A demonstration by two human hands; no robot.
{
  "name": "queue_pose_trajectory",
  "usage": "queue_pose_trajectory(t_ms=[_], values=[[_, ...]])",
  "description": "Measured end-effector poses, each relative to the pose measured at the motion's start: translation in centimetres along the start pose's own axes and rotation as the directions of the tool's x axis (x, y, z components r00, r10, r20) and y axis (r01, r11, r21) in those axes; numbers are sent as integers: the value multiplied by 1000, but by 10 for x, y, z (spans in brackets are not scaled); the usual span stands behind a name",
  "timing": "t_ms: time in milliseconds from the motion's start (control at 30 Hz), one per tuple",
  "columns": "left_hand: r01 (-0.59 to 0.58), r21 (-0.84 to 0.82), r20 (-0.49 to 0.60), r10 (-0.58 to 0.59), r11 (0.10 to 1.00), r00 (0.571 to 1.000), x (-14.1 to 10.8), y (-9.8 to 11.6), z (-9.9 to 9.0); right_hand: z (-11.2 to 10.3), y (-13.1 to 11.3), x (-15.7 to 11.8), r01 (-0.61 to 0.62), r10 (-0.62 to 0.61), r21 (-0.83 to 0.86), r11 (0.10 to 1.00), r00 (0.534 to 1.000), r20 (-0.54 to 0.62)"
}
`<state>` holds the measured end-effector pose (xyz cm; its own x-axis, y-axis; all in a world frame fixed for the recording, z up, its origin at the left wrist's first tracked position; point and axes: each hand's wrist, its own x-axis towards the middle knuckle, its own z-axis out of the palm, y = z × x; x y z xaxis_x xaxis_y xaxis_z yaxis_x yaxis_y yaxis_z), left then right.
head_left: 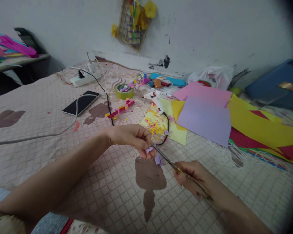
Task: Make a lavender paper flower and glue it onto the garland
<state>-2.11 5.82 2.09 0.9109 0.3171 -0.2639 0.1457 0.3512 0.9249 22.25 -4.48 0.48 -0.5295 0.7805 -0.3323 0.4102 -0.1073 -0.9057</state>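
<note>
My left hand [134, 139] pinches a small piece of lilac paper [149, 149] between thumb and fingers, above the patterned cloth [117, 191]. My right hand [191, 180] is closed around the handles of a pair of scissors [169, 161]. The blades point up and left, their tips right beside the piece in my left hand; whether they touch it I cannot tell. Just below the tips is another lilac paper scrap [158, 160]. Beyond my hands, many small yellow and pink paper bits [157, 126] are scattered on a pale yellow sheet [180, 135].
A white glue gun [157, 103] with a black cord rests beyond the paper bits. Coloured sheets, a lilac sheet [205, 118] on top, are piled at right. Further left are a tape roll [124, 91], a phone [81, 102] and a power strip [84, 79] with cables.
</note>
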Motion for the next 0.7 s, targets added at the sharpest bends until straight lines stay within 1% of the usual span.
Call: queue_pose_trajectory(t_ms=[100,167,200,233,300,367,400,467,600,700], values=[[-7,-18,-47,6,1000,999,3,0,5,4,-2,3,13,-2,85,996,991,-134],[-48,-57,-139,40,997,989,9,-3,12,9,-4,7,28,13,158,987,968,-251],[-86,-73,-204,70,994,976,12,-5,17,12,-5,9,41,17,180,983,951,-309],[-127,-86,-273,99,988,957,16,-7,23,16,-7,11,53,21,199,979,936,-352],[-215,-82,-406,164,973,899,24,-12,35,22,-10,15,70,32,222,973,905,-425],[-250,-11,-507,210,968,836,29,-17,47,26,-13,19,96,31,244,965,884,-467],[-256,26,-531,230,966,815,31,-19,51,27,-14,20,112,24,253,961,878,-477],[-249,104,-545,264,963,796,33,-22,58,29,-14,22,147,0,260,954,872,-490],[-268,220,-521,346,938,780,34,-27,62,31,-10,23,188,-27,249,950,845,-534],[-254,265,-524,360,930,772,35,-30,61,30,-7,23,227,-54,243,943,826,-560]])
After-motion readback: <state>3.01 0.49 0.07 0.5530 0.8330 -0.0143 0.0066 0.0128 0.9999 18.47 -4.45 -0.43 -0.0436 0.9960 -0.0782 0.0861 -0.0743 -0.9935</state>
